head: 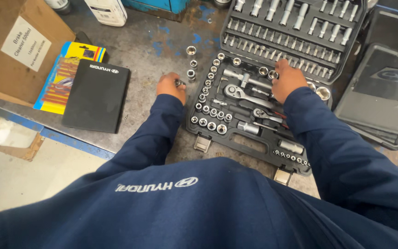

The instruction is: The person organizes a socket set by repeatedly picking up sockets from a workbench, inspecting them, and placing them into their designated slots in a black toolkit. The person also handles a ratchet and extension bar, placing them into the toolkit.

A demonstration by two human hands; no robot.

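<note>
Grey, blue-stained metal surface [148,50] carrying an opened black socket set case [236,138], lid [295,27] raised at the far side.

Surroundings: black flat folder [95,94] to the left, lying partly over a yellow-and-blue packet [54,85]; cardboard box [10,46] at far left; white bottle [109,10] cut off by the top edge; second dark case [383,92] at right, cut off by the frame. Three loose sockets [191,62] stand on the surface just left of the case.

Hidden: navy sleeves cover the case's near right corner; the left fingers curl out of view.

Left hand [171,86]: on the surface beside the case, closed on a small dark socket [179,83], hard to make out.

Right hand [287,80]: inside the case, fingers spread over the tray near the ratchet handle [245,94]; whether it grips anything cannot be told.

Case contents: chrome sockets in curved rows, ratchets, extension bars.
</note>
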